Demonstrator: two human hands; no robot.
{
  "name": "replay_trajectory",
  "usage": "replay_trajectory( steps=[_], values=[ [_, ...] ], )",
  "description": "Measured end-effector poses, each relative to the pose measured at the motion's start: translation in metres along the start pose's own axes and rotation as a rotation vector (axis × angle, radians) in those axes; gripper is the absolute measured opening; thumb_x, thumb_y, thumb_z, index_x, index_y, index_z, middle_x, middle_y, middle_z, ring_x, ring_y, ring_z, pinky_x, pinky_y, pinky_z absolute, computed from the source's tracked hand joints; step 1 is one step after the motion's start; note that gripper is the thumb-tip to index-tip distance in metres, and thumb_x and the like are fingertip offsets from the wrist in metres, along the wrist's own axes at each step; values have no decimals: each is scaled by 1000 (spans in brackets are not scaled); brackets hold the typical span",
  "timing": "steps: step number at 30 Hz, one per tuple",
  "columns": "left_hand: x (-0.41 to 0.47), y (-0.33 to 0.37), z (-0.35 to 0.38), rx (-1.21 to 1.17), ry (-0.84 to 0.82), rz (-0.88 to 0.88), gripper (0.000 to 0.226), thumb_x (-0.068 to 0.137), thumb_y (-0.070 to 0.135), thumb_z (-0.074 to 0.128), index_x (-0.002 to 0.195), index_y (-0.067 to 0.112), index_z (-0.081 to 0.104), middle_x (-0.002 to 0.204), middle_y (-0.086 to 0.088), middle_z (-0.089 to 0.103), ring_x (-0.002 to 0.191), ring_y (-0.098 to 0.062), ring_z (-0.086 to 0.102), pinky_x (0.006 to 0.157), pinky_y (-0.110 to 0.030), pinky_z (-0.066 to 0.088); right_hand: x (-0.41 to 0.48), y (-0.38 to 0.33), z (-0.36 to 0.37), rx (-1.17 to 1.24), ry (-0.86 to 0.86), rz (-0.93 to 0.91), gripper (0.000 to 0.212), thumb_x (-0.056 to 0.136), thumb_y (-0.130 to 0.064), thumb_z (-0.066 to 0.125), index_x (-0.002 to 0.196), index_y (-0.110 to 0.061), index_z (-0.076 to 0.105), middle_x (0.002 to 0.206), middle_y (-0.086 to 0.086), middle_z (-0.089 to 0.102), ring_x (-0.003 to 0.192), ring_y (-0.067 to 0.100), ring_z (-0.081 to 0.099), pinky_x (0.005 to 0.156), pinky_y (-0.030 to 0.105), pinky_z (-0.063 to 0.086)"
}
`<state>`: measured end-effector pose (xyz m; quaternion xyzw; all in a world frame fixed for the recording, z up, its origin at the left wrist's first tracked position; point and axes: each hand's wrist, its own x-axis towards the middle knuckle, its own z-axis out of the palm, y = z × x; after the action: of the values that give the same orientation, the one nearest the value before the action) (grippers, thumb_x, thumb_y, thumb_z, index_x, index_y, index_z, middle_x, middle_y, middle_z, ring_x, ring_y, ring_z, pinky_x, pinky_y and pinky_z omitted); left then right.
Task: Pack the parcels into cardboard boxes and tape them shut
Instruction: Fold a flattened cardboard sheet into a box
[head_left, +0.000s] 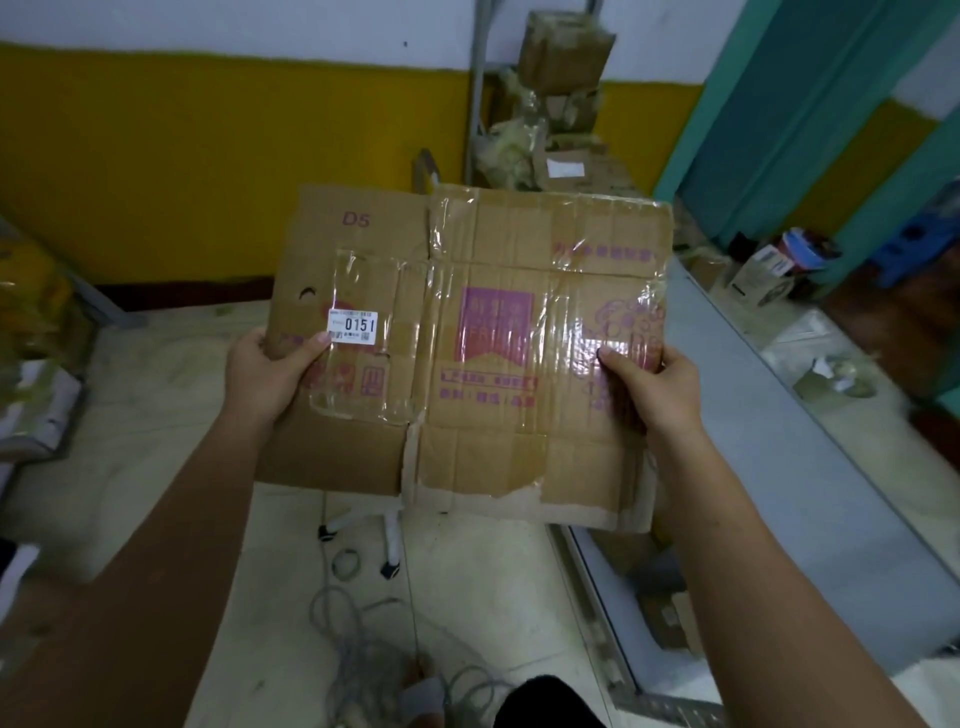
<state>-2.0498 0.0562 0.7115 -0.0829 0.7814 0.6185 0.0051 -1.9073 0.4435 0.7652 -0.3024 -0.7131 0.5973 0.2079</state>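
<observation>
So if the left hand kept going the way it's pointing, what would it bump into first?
The left hand grips the flattened cardboard box by its left edge and points up and inward. It would meet that cardboard first. Its thumb tip sits right beside the white label, so that probably comes next.

You hold a flattened cardboard box (467, 343) up before you, your left hand (267, 371) gripping its left edge and your right hand (657, 387) its right. A white label (352, 325) reads 0151. Cables (363, 639) lie on the floor below.
</observation>
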Motion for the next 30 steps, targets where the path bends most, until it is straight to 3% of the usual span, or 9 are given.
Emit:
replay_trajectory(
  steps=[2,7,11,16,23,26,30],
  values=[
    [11,4,8,5,-4,9,23,84,37,87,92,33,66,77,20,74,70,11,69,69,-23,52,12,-1,2,10,-5,10,33,81,-21,89,110,-16,73,95,-2,78,78,4,75,60,17,56],
    [41,12,27,-4,13,14,35,79,44,90,104,30,69,100,10,75,91,-6,73,78,-30,57,49,-4,9,36,-30,26,31,82,-22,89,107,-16,73,91,1,79,73,9,76,56,21,57],
    [65,25,48,7,29,18,40,81,44,89,111,29,67,98,12,73,91,-4,70,77,-28,55,89,-3,16,84,-41,56,30,85,-17,86,110,-11,71,81,-3,76,60,2,72,48,19,55],
    [105,40,85,42,38,28,43,81,46,88,114,28,68,103,10,74,94,-6,70,79,-29,56,153,0,19,53,-50,29,40,80,-26,90,113,-11,73,96,2,79,79,10,77,61,21,59],
    [154,58,142,67,95,35,65,79,51,88,129,17,65,114,3,72,97,-3,67,74,-24,51,239,0,18,122,-76,58,39,80,-21,90,113,-11,73,99,6,80,84,16,78,68,30,64],
    [172,67,164,68,84,46,64,80,51,87,128,16,66,113,5,73,97,-3,68,74,-23,51,270,3,17,131,-76,70,41,78,-25,91,114,-14,74,99,3,80,91,20,78,82,41,65],
    [198,77,189,78,64,67,56,82,47,87,125,14,69,105,11,73,96,0,69,74,-22,52,308,6,17,108,-69,69,44,78,-25,91,116,-12,74,100,4,80,91,22,78,84,45,65]
  ],
)
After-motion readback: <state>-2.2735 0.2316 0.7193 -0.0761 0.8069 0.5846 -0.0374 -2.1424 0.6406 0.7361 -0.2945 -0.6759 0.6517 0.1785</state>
